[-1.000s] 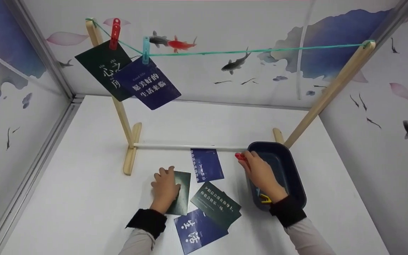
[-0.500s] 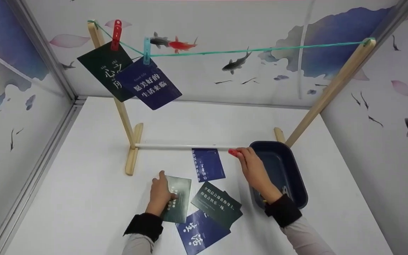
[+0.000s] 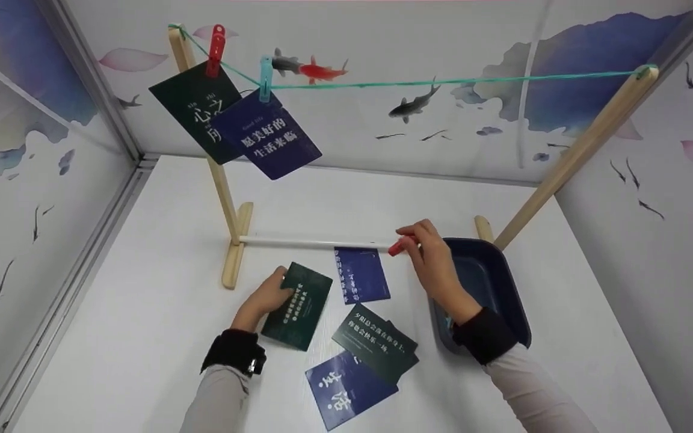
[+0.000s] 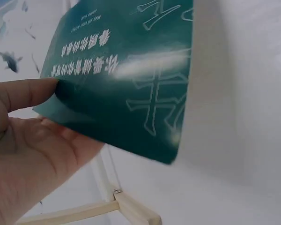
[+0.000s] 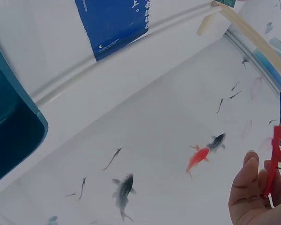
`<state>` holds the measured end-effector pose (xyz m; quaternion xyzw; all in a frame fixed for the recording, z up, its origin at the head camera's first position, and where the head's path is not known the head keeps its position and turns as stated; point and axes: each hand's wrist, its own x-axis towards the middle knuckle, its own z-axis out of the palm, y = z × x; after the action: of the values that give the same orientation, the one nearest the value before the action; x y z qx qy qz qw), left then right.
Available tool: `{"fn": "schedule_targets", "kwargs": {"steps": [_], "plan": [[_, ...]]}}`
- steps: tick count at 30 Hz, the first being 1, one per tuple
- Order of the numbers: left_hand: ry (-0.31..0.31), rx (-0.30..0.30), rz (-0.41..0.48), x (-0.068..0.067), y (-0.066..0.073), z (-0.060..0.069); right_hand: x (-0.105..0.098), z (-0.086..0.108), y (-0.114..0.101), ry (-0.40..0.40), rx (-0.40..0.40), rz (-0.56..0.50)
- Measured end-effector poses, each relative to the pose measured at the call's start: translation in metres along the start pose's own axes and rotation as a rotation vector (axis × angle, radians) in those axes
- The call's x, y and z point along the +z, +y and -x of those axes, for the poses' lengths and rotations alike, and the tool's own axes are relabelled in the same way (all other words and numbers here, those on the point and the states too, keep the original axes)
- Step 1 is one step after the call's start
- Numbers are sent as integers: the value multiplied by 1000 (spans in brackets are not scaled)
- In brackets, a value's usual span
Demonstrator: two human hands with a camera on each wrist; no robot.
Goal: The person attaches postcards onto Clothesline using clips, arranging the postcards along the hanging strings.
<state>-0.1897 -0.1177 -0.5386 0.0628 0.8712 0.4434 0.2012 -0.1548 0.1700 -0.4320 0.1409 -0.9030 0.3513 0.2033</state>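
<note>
In my left hand [image 3: 266, 296] a dark green card [image 3: 299, 310] is pinched by its left edge, tilted up off the table; the left wrist view shows the thumb on the printed face of the card [image 4: 117, 89] and the other fingers behind it. My right hand [image 3: 440, 270] holds a red clothespin [image 3: 403, 245] between thumb and fingers, beside the blue bin and near the white rod. The right wrist view has the same red clothespin [image 5: 277, 159] at its right edge. Two cards hang from the green string [image 3: 443, 82], a green one [image 3: 187, 111] by a red clothespin [image 3: 216, 51] and a blue one [image 3: 271, 138] by a light blue clothespin [image 3: 266, 78].
A dark blue bin [image 3: 512, 282] stands under the right forearm, in front of the right wooden post [image 3: 581, 156]. A blue card [image 3: 361, 275] lies against the white rod [image 3: 304, 242]. Nearer, overlapping green cards [image 3: 373, 343] rest partly on another blue card [image 3: 340, 391].
The left hand has lifted the green card off the table and tilted it. My right hand has come up from the bin to the left with the red clothespin.
</note>
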Motion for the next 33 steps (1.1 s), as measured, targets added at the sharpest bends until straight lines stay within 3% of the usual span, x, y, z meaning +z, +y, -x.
{"fn": "schedule_targets", "kwargs": {"steps": [6,10,15,23,28,33], "plan": [[46,59,67,-8,20,-2,4,-9,-6,-65,-49,-57],[107,95,130,-11,34,0,8,-12,-10,-69,-86,-70],[206,158,124,-14,49,3,12,-16,-16,-66,-105,-90],[355,333,148,-27,80,6,-2,-36,-26,-150,-156,-1],[396,399,313,-42,108,3,-20,-57,-38,-150,-270,55],[474,453,466,-58,134,-4,-36,-91,-64,-48,-307,0]]}}
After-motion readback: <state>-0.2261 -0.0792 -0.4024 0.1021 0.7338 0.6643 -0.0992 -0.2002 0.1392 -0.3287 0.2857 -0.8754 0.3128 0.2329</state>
